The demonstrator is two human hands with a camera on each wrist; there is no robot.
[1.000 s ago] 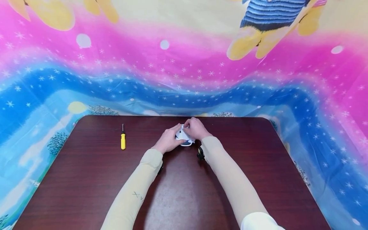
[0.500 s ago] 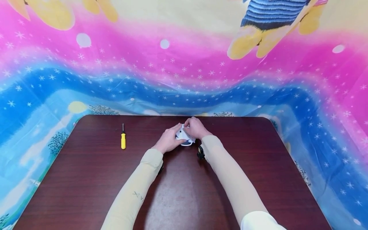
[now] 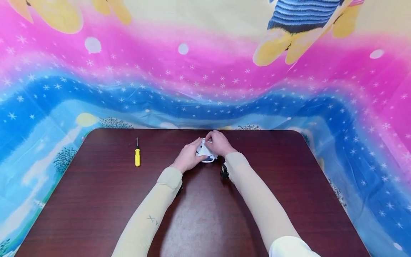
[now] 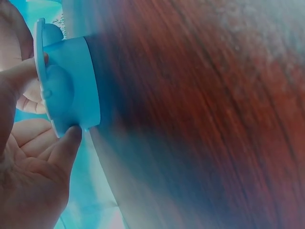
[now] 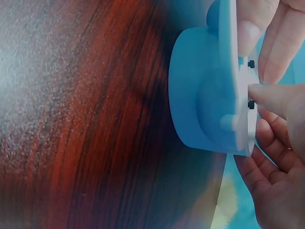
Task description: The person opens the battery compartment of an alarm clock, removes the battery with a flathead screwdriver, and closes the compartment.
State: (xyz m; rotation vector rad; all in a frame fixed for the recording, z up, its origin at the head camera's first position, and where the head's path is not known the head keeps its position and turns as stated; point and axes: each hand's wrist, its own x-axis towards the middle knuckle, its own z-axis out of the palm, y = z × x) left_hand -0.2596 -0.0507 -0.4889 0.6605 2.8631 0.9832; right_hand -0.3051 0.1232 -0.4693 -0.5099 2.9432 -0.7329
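A white round plastic case [image 3: 208, 150] with dark patches on its flat upper face stands near the far side of the table. Rounded bumps bulge from its wall [image 4: 76, 86], bluish in the wrist views. Two black screws [image 5: 251, 104] stick up from the face. My left hand [image 3: 187, 157] holds the case from the left, thumb on the near rim and fingers round the far side. Over the case, my right hand [image 3: 221, 143] pinches with curled thumb and forefinger at a small screw on the face; its fingers mostly hide what lies between them.
A screwdriver [image 3: 137, 157] with a yellow handle lies on the dark wood table [image 3: 96, 200], left of my hands, tip pointing away. A printed pink and blue cloth [image 3: 205, 71] hangs behind the table's far edge and round its sides.
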